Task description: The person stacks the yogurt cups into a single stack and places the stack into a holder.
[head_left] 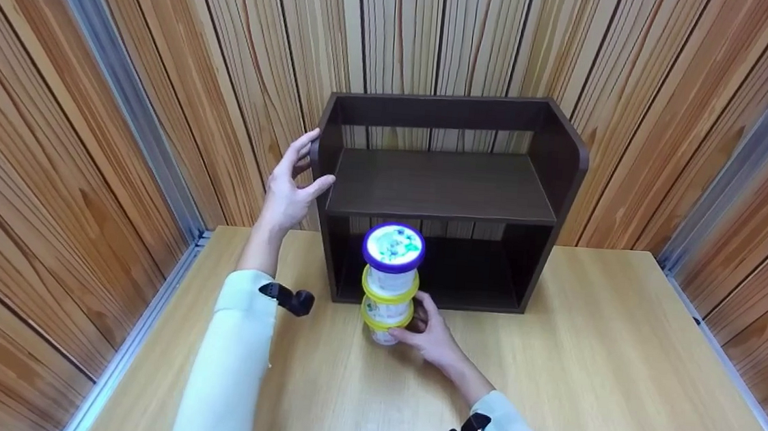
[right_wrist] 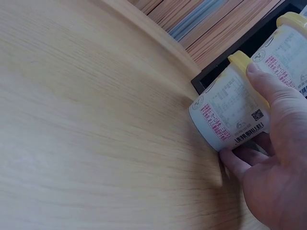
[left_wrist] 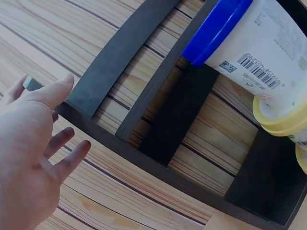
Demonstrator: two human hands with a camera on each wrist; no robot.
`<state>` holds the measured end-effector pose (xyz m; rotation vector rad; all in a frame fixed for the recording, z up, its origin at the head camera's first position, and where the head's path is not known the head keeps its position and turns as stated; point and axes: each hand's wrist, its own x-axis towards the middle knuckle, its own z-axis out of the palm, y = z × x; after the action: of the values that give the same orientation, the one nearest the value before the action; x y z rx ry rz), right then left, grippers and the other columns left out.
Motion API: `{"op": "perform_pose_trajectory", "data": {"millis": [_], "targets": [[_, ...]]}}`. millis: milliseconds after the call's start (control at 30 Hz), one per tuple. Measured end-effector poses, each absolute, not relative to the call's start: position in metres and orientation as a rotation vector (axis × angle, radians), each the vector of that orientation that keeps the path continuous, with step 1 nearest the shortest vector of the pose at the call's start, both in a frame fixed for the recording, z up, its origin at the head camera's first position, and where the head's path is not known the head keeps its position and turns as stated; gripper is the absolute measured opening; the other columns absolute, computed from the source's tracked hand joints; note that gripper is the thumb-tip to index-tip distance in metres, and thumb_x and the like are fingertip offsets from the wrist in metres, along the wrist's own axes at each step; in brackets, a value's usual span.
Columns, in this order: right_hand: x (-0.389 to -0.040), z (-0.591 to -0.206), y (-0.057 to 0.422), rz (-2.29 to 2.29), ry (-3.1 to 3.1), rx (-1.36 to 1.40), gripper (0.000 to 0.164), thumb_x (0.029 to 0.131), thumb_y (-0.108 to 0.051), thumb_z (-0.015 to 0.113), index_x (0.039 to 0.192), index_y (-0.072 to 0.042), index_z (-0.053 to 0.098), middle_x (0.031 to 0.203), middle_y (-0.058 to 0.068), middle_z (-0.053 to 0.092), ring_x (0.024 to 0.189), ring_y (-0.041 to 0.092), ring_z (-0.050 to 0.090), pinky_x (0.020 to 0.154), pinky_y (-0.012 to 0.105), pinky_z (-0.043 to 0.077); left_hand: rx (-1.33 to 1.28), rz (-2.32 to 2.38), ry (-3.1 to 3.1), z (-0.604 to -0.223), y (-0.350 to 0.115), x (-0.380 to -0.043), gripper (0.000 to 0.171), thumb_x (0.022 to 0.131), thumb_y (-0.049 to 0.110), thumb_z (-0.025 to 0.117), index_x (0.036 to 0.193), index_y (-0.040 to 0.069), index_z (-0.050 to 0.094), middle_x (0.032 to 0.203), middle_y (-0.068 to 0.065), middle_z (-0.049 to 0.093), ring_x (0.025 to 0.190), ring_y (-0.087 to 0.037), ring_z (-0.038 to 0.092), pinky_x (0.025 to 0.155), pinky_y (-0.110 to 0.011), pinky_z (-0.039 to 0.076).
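Observation:
Three round white tubs stand in a stack in front of the shelf unit. The top tub (head_left: 393,247) has a purple-blue lid with a patterned top; the middle tub (head_left: 387,309) and bottom tub (right_wrist: 229,108) have yellow lids. My right hand (head_left: 433,336) grips the bottom tub from the right, thumb near its lid and fingers low on its side. Whether its base touches the table cannot be told. At the dark brown shelf unit (head_left: 441,186), my left hand (head_left: 288,191) touches the upper front edge of the left side panel, fingers spread and loosely extended.
The shelf unit has an upper board and a lower compartment, and stands at the back of a light wooden table (head_left: 591,369). Wood-patterned walls (head_left: 432,34) rise behind and at both sides. A metal rail (head_left: 141,333) runs along the left table edge.

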<state>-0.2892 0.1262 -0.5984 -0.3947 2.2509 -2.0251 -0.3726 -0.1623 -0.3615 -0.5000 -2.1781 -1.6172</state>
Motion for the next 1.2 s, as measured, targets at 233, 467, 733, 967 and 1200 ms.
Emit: {"op": "perform_pose_trajectory", "data": {"millis": [233,467,733,967,1200], "targets": [[-0.2899,-0.5999,0.1260,-2.018,2.274,-0.395,0.080,0.096,-0.009,0.089,0.161,0.000,0.042,0.162,0.033,0.058,0.156,0.052,0.054,0.133,0.065,0.042,-0.524,-1.683,-2.115,-0.3625,-0.1609,-0.3751,0.073,0.103,-0.007,0.074,0.168,0.010,0.046,0.163,-0.020,0.063,0.154,-0.035,0.058,0.134,-0.052,0.042],[-0.2916,-0.6010,0.1264,-2.030,2.271,-0.388,0.079,0.096,-0.008,0.089,0.160,-0.001,0.043,0.160,0.032,0.060,0.154,0.051,0.055,0.133,0.064,0.042,-0.523,-1.677,-2.122,-0.3613,-0.1601,-0.3751,0.073,0.103,-0.008,0.073,0.168,0.011,0.046,0.165,-0.019,0.061,0.158,-0.032,0.054,0.135,-0.052,0.042],[-0.2901,-0.6017,0.1250,-2.032,2.311,-0.398,0.079,0.095,-0.006,0.090,0.158,0.003,0.044,0.153,0.034,0.065,0.148,0.050,0.061,0.130,0.065,0.045,-0.516,-1.682,-2.126,-0.3619,-0.1599,-0.3760,0.073,0.103,-0.007,0.074,0.168,0.012,0.047,0.166,-0.017,0.060,0.158,-0.031,0.052,0.134,-0.051,0.042],[-0.2908,-0.6015,0.1258,-2.032,2.336,-0.384,0.077,0.095,-0.007,0.090,0.158,0.002,0.046,0.153,0.032,0.066,0.147,0.049,0.062,0.129,0.064,0.047,-0.531,-1.688,-2.118,-0.3611,-0.1592,-0.3777,0.072,0.102,-0.009,0.073,0.167,0.010,0.047,0.164,-0.019,0.061,0.157,-0.031,0.053,0.134,-0.051,0.041],[-0.2901,-0.5988,0.1297,-2.020,2.333,-0.398,0.077,0.096,-0.007,0.089,0.159,0.001,0.046,0.154,0.031,0.066,0.147,0.048,0.063,0.127,0.058,0.050,-0.525,-1.689,-2.113,-0.3614,-0.1601,-0.3784,0.072,0.102,-0.009,0.073,0.166,0.010,0.048,0.163,-0.018,0.061,0.156,-0.030,0.053,0.133,-0.051,0.042]]}}
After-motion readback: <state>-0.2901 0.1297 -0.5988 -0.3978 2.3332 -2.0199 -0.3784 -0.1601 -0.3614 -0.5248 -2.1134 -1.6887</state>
